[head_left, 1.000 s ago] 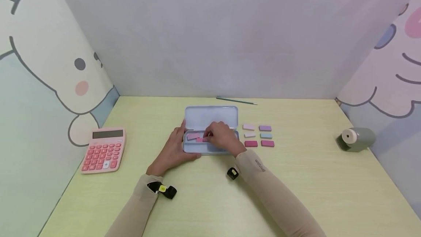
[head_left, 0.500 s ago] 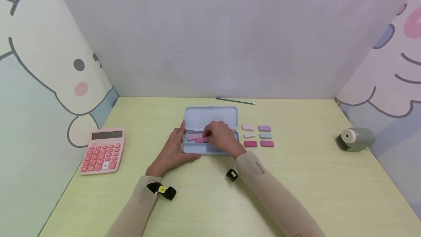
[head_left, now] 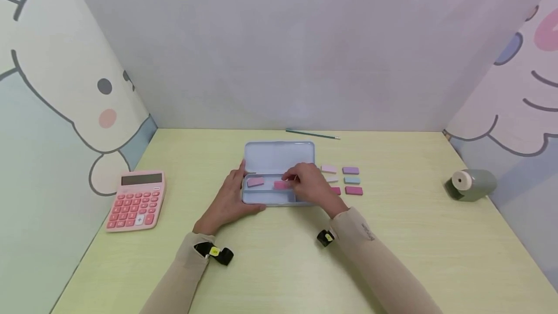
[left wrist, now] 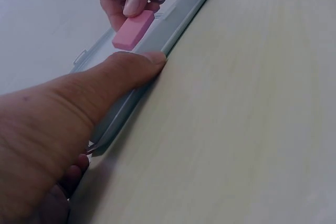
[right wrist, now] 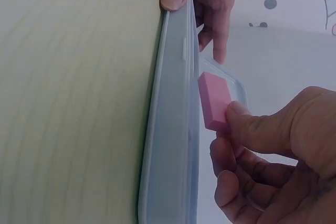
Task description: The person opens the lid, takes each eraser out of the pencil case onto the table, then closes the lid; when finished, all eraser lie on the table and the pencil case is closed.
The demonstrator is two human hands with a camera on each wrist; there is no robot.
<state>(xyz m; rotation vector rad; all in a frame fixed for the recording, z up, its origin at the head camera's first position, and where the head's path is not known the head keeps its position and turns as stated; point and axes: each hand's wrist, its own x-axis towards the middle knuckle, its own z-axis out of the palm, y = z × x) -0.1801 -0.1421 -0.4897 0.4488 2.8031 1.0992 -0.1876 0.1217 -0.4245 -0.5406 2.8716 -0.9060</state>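
Note:
A light blue pencil case (head_left: 270, 198) lies with its lid (head_left: 279, 156) folded back on the table. My left hand (head_left: 228, 200) grips its left end, the thumb on the front edge and the fingers around the side. Over the middle of the case my right hand (head_left: 311, 185) pinches a pink eraser (right wrist: 214, 98) between thumb and fingers; in the left wrist view it shows above the rim. Another pink eraser (head_left: 255, 181) rests in the back compartment at the left. The case's right end is partly hidden by the right hand.
Right of the case lie several small blocks in two columns, among them a purple one (head_left: 350, 170), a blue one (head_left: 351, 180) and a magenta one (head_left: 354, 191). A pencil (head_left: 312, 134) lies behind. A pink calculator (head_left: 137, 201) sits left, a grey-green sharpener (head_left: 472, 184) far right.
My right hand has moved right across the case with the pink eraser, away from the eraser at the left. The left hand stays in place.

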